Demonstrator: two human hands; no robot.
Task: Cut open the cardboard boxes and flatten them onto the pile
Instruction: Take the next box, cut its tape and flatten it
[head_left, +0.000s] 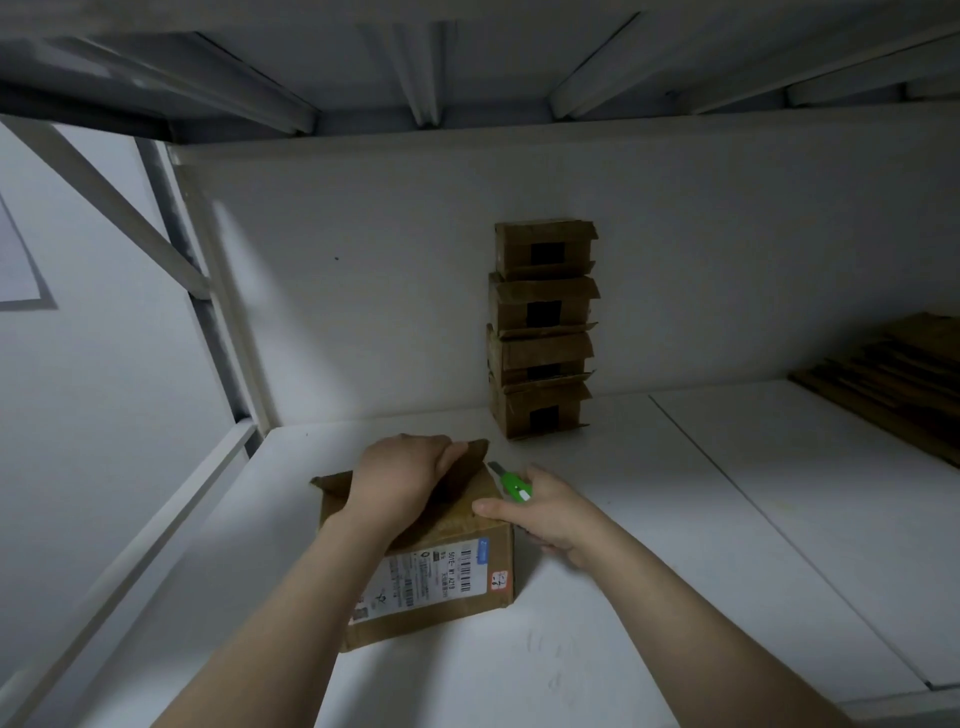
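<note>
A brown cardboard box (447, 582) with a white shipping label lies on the white shelf in front of me. My left hand (400, 478) grips one of its far flaps, which is folded up. My right hand (540, 514) holds a green utility knife (511, 483) at the box's right far corner, with the thumb resting on the box top. A stack of several small cardboard boxes (543, 327) stands against the back wall. A pile of flattened cardboard (893, 374) lies at the far right.
The white shelf surface (675, 519) has a seam running diagonally on the right. A metal shelf frame (171, 249) rises on the left, and another shelf's underside hangs overhead.
</note>
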